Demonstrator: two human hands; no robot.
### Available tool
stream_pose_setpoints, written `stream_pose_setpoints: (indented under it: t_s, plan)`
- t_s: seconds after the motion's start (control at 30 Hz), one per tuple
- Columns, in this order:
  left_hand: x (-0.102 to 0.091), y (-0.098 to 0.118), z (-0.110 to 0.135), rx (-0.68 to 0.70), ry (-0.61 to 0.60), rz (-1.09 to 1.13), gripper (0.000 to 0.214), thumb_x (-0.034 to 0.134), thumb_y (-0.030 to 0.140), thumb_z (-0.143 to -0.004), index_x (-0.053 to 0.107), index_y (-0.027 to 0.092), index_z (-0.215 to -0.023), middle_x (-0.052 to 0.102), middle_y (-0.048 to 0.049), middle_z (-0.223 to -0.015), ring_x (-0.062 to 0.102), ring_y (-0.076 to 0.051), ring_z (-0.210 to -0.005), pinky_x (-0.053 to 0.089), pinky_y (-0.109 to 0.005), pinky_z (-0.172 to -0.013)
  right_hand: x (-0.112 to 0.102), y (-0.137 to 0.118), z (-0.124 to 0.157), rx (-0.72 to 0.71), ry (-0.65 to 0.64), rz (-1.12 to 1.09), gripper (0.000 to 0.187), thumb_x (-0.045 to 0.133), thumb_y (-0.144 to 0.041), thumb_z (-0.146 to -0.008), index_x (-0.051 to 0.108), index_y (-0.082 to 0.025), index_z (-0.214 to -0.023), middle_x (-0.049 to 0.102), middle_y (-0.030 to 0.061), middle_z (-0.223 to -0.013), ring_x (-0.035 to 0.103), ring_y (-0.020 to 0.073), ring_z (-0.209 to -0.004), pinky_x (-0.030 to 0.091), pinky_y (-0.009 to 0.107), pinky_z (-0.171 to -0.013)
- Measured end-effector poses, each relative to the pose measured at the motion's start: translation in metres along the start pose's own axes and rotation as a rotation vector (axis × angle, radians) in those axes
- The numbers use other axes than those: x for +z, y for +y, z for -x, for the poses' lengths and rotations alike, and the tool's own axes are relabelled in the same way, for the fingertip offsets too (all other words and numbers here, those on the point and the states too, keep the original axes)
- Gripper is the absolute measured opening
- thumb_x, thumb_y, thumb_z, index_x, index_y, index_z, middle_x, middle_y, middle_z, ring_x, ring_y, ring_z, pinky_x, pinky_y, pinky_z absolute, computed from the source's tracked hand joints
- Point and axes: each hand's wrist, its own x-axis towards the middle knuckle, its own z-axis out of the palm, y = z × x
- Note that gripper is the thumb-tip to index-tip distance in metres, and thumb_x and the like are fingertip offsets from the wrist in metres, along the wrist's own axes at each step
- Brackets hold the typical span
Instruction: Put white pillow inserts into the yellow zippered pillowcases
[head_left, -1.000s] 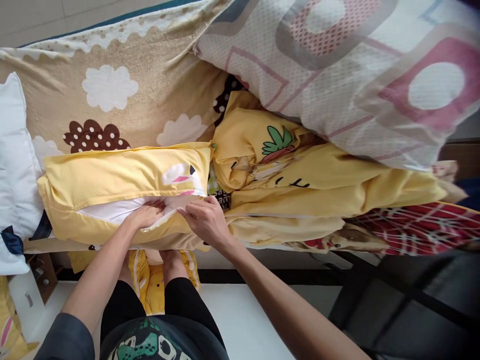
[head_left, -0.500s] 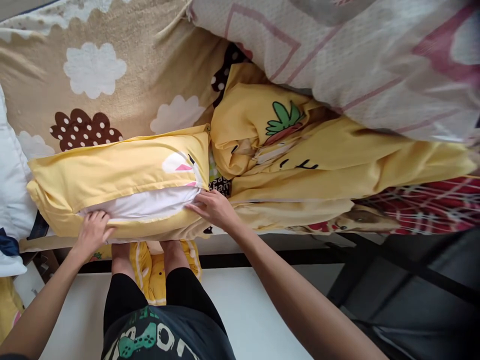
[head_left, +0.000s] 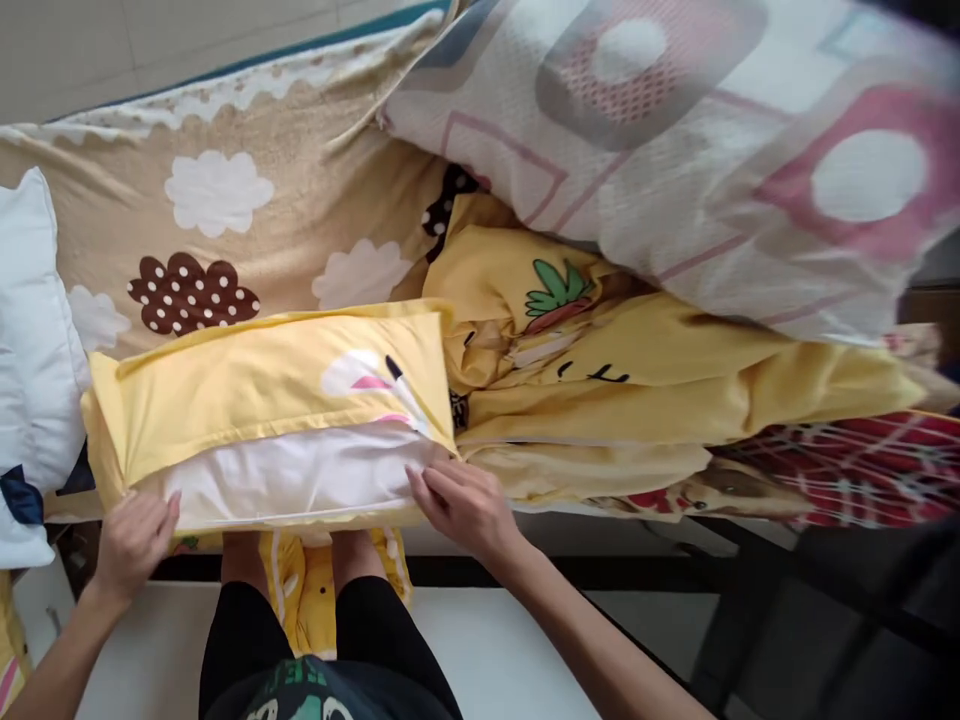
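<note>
A pillow in a yellow pillowcase (head_left: 255, 385) with a rabbit print lies along the near edge of the bed. Its open side faces me and the white pillow (head_left: 292, 480) shows through the gap. My left hand (head_left: 133, 540) grips the lower edge of the pillowcase at the left end of the opening, fingers curled. My right hand (head_left: 461, 500) holds the same edge at the right end, fingers pinched on the fabric.
A tan sheet (head_left: 300, 210) with cloud prints covers the bed. A bunched yellow duvet (head_left: 645, 360) lies to the right under a pink-patterned quilt (head_left: 675, 150). A white pillow (head_left: 34, 340) sits at far left. A red plaid cloth (head_left: 847, 460) is at right.
My hands moved apart from the middle of the opening to its two ends. The gap in the pillowcase is wider and more white pillow shows.
</note>
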Motion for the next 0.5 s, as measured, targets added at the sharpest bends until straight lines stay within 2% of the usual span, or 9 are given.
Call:
stream_pose_setpoints:
  t_s: [0.03, 0.1, 0.13, 0.17, 0.23, 0.3, 0.33, 0.4, 0.5]
  plan:
    - [0.003, -0.007, 0.001, -0.009, 0.037, -0.011, 0.038, 0.061, 0.012, -0.088, 0.040, 0.021, -0.057, 0.038, 0.0041, -0.050, 0.037, -0.013, -0.047, 0.031, -0.032, -0.052, 0.003, 0.000, 0.001, 0.002, 0.005, -0.002, 0.042, 0.050, -0.019, -0.095, 0.041, -0.021, -0.055, 0.048, -0.0021, -0.049, 0.043, 0.0106, -0.046, 0.032, 0.026, -0.051]
    - [0.008, -0.019, 0.004, -0.037, 0.051, -0.037, 0.024, 0.059, 0.016, -0.090, 0.051, 0.019, -0.069, 0.048, 0.0024, -0.055, 0.044, -0.013, -0.050, 0.035, -0.030, -0.054, 0.010, 0.000, 0.002, 0.055, 0.002, -0.020, 0.035, 0.048, -0.023, -0.096, 0.044, -0.022, -0.061, 0.050, -0.0022, -0.050, 0.046, 0.0114, -0.046, 0.034, 0.025, -0.051]
    - [0.011, -0.023, 0.006, -0.062, 0.036, -0.044, 0.010, 0.058, 0.017, -0.091, 0.057, 0.018, -0.082, 0.055, 0.0006, -0.061, 0.049, -0.013, -0.053, 0.039, -0.029, -0.056, 0.014, 0.000, 0.003, 0.129, 0.011, -0.026, 0.029, 0.047, -0.026, -0.096, 0.047, -0.022, -0.068, 0.050, -0.0025, -0.051, 0.048, 0.0120, -0.045, 0.034, 0.025, -0.050]
    - [0.014, -0.025, 0.008, -0.089, 0.028, -0.052, 0.007, 0.057, 0.018, -0.092, 0.059, 0.015, -0.098, 0.060, -0.0014, -0.067, 0.053, -0.014, -0.056, 0.042, -0.028, -0.059, 0.018, 0.001, 0.003, 0.232, 0.028, -0.026, 0.022, 0.047, -0.029, -0.096, 0.051, -0.021, -0.076, 0.051, -0.0030, -0.051, 0.048, 0.0127, -0.043, 0.034, 0.024, -0.048]
    - [0.021, -0.027, 0.010, -0.152, 0.034, -0.067, 0.035, 0.057, 0.020, -0.091, 0.051, 0.012, -0.124, 0.063, -0.0036, -0.074, 0.057, -0.015, -0.061, 0.047, -0.029, -0.064, 0.028, 0.005, 0.000, 0.468, 0.051, 0.017, 0.021, 0.048, -0.036, -0.093, 0.055, -0.017, -0.097, 0.052, -0.0037, -0.051, 0.048, 0.0143, -0.042, 0.032, 0.024, -0.046]
    - [0.032, -0.026, 0.006, -0.233, 0.061, -0.107, 0.049, 0.058, 0.023, -0.088, 0.045, 0.010, -0.133, 0.062, -0.0032, -0.072, 0.058, -0.018, -0.062, 0.048, -0.031, -0.068, 0.038, 0.012, -0.010, 0.609, -0.003, 0.107, 0.036, 0.053, -0.041, -0.088, 0.055, -0.015, -0.113, 0.053, -0.0026, -0.051, 0.047, 0.0161, -0.042, 0.029, 0.025, -0.047]
    - [0.038, -0.027, 0.000, -0.273, 0.061, -0.128, 0.052, 0.058, 0.025, -0.087, 0.045, 0.009, -0.134, 0.062, -0.0039, -0.072, 0.059, -0.019, -0.064, 0.049, -0.032, -0.069, 0.044, 0.016, -0.018, 0.638, -0.049, 0.154, 0.039, 0.054, -0.040, -0.086, 0.056, -0.015, -0.115, 0.054, -0.0015, -0.051, 0.046, 0.0167, -0.043, 0.026, 0.026, -0.047]
    - [0.052, -0.031, -0.018, -0.340, 0.008, -0.150, 0.046, 0.056, 0.027, -0.086, 0.052, 0.009, -0.128, 0.064, -0.0069, -0.075, 0.061, -0.022, -0.069, 0.048, -0.034, -0.071, 0.054, 0.026, -0.038, 0.685, -0.087, 0.223, 0.033, 0.053, -0.035, -0.083, 0.062, -0.017, -0.109, 0.054, 0.0010, -0.051, 0.042, 0.0165, -0.044, 0.022, 0.027, -0.048]
    - [0.059, -0.048, -0.051, -0.402, -0.115, -0.173, 0.021, 0.052, 0.027, -0.084, 0.065, 0.014, -0.095, 0.063, -0.0079, -0.068, 0.059, -0.023, -0.065, 0.042, -0.033, -0.063, 0.057, 0.036, -0.064, 0.741, -0.012, 0.225, 0.025, 0.045, -0.024, -0.082, 0.066, -0.018, -0.094, 0.057, 0.0036, -0.054, 0.039, 0.0154, -0.046, 0.023, 0.028, -0.050]
